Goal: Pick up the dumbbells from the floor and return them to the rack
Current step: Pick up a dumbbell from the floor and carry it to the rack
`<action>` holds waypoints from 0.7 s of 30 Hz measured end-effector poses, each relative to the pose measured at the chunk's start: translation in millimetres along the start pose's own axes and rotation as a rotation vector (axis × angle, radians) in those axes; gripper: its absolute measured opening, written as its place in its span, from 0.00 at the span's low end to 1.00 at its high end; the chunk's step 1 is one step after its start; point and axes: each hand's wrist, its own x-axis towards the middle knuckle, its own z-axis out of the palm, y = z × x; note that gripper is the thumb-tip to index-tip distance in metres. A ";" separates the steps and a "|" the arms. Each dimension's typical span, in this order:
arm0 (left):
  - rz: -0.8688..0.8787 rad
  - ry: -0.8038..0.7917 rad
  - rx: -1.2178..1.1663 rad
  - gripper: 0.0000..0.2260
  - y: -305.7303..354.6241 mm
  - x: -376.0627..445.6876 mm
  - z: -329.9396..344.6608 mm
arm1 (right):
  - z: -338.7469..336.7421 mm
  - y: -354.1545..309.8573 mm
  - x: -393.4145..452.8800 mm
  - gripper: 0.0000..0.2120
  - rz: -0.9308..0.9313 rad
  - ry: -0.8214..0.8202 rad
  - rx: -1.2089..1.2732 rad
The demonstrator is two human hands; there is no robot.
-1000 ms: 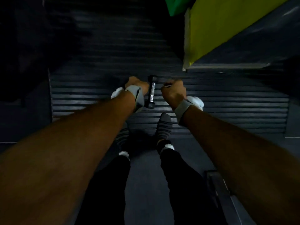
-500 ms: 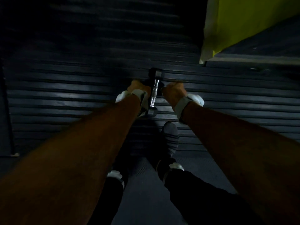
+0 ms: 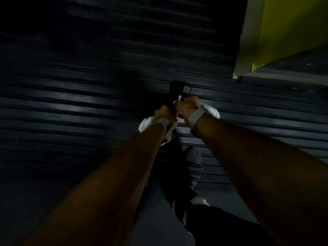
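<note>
We are looking down at the dark ribbed rubber floor mat [image 3: 71, 103], with the yellow-green painted wall panel [image 3: 284, 32] now sitting further to upper right than a second ago, so we are shifting left and forward. Both hands are closing in on the small black-headed dumbbell with a chrome handle [image 3: 179, 98]. A second ago they were flanking it, apart. Now the right hand [image 3: 188, 108] is wrapping curled fingers round the handle, and the left hand [image 3: 164, 114] is curled tight against the lower end, touching the right. The dumbbell is still down at mat level, far head pointing away. We are judging the grasp as made and the lift as next. No rack in view. No readable brands, labels or writing; too dark.
</note>
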 end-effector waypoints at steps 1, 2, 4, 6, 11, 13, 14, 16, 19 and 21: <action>-0.007 -0.004 0.011 0.18 1.6 -10.7 -4.8 | 0.2 5.7 1.1 0.20 0.015 0.003 0.000; -0.011 0.003 0.018 0.19 3.3 -21.4 -9.8 | 2.0 15.4 9.3 0.25 0.029 0.025 0.008; -0.018 -0.009 0.045 0.19 5.7 -42.6 -18.3 | -1.2 20.5 -2.6 0.22 0.029 0.049 0.077; -0.024 -0.018 0.072 0.22 11.0 -80.3 -35.3 | -16.1 -15.7 -84.9 0.18 0.050 0.053 0.141; -0.035 -0.061 0.188 0.26 19.5 -173.2 -77.0 | -37.5 -37.6 -195.0 0.13 0.088 0.071 0.207; -0.024 -0.058 0.199 0.22 22.7 -218.2 -99.6 | -46.3 -43.9 -236.3 0.10 0.091 0.098 0.231; -0.013 -0.041 0.202 0.22 22.6 -238.7 -109.3 | -52.9 -53.1 -265.0 0.09 0.097 0.074 0.246; -0.001 0.008 0.193 0.22 23.7 -280.0 -125.7 | -65.3 -73.6 -317.1 0.16 0.141 0.043 0.294; 0.001 0.070 0.174 0.19 25.9 -352.4 -154.8 | -78.8 -91.9 -386.7 0.24 0.128 -0.038 0.320; 0.000 0.116 0.178 0.18 26.6 -410.4 -183.3 | -84.7 -107.7 -438.2 0.21 0.082 -0.009 0.277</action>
